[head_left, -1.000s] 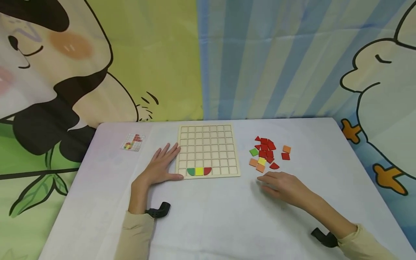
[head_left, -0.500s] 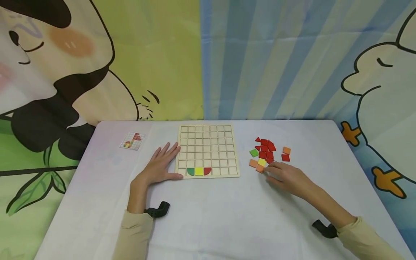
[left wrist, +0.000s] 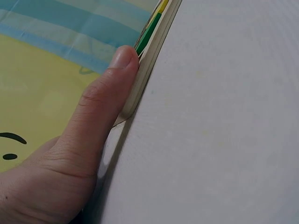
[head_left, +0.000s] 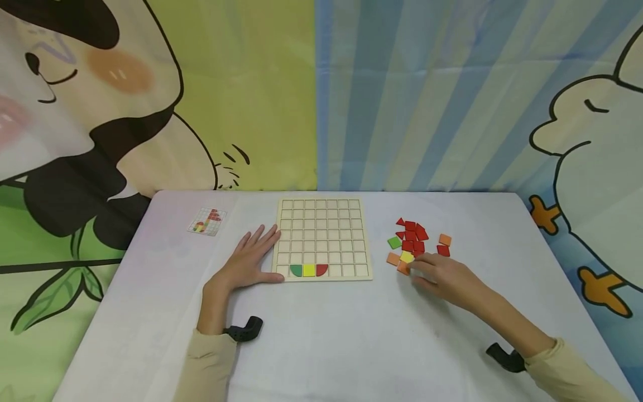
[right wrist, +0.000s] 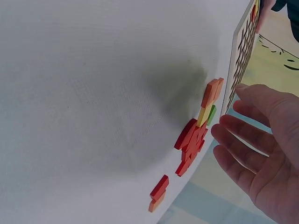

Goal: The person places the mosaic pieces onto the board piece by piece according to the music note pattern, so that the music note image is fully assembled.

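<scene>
A wooden grid board [head_left: 321, 229] lies flat on the table, its front row holding a green quarter-circle tile [head_left: 296, 271], a yellow square tile [head_left: 308, 270] and a red quarter-circle tile [head_left: 321, 270]. Fingers spread, my left hand [head_left: 243, 261] rests along the board's left edge; its thumb [left wrist: 103, 100] touches the front left corner. My right hand [head_left: 449, 279] hovers at the near side of a group of loose tiles, fingers loosely bent and nothing between them in the right wrist view. Beneath it, a red curved tile [right wrist: 185, 134] lies beside a yellow square [right wrist: 203, 116] and orange squares [right wrist: 210, 93].
Several red tiles [head_left: 409, 237] and a green tile [head_left: 394, 243] make up the loose group right of the board. Slightly apart lie an orange square [head_left: 445, 239] and a red one [head_left: 443, 250]. A printed pattern card [head_left: 207, 221] is at the back left.
My right hand has shifted rightward and slightly forward, now covering the red curved tile in the head view. The left hand stays on the board. The head view has tilted slightly.
</scene>
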Motion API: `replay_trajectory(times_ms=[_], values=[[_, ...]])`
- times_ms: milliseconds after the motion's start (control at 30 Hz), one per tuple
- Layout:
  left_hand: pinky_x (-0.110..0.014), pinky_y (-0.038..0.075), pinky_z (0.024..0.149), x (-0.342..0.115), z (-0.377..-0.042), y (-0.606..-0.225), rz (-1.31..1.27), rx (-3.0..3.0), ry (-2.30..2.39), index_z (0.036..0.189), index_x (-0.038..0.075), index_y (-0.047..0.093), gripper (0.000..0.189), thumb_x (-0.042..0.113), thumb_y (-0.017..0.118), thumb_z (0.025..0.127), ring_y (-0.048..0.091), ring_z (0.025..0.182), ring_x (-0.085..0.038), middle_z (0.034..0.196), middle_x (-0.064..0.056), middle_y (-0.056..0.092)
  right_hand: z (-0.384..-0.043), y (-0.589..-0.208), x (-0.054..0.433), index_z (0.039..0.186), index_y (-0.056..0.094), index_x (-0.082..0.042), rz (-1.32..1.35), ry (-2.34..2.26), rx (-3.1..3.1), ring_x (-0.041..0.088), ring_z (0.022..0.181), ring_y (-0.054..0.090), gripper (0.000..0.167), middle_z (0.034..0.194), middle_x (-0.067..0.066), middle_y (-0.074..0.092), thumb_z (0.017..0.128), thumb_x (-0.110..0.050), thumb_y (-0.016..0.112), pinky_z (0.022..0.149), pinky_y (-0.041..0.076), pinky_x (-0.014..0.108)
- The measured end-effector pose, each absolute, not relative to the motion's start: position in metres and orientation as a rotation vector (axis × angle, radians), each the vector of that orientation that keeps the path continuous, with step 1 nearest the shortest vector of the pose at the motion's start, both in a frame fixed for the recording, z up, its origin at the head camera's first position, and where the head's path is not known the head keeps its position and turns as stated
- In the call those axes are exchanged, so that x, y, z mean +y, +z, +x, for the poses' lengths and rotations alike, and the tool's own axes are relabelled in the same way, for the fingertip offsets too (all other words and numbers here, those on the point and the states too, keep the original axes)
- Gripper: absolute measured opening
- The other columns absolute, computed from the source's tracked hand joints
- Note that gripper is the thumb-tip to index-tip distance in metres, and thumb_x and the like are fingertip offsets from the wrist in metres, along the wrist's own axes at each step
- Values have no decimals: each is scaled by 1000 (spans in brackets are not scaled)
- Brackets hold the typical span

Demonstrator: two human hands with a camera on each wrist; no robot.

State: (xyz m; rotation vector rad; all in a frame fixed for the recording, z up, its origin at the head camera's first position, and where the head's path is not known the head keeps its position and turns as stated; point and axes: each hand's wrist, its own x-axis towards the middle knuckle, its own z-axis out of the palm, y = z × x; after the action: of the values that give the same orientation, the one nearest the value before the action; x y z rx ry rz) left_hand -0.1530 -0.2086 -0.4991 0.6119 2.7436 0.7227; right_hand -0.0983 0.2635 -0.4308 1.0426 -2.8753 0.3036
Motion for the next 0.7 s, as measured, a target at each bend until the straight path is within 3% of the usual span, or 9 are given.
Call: replay_trajectory(times_ms=[433, 700], values=[[-56, -1, 131, -209, -153, -497, 583, 2744, 715, 166, 11, 23, 117, 59, 84, 77, 2, 162, -35, 175, -7, 14, -103, -424, 270, 113, 77, -8, 1163, 193, -2943, 23, 91, 71, 35, 102, 6, 74, 80, -13, 89, 76, 65, 34], [-56, -1, 131, -209, -154, -500, 603, 2744, 716, 166, 13, 23, 116, 59, 83, 78, 2, 163, -35, 175, -5, 13, -108, -435, 270, 120, 70, -6, 1295, -10, -2852, 26, 98, 70, 47, 111, 11, 71, 78, -11, 90, 78, 64, 34]])
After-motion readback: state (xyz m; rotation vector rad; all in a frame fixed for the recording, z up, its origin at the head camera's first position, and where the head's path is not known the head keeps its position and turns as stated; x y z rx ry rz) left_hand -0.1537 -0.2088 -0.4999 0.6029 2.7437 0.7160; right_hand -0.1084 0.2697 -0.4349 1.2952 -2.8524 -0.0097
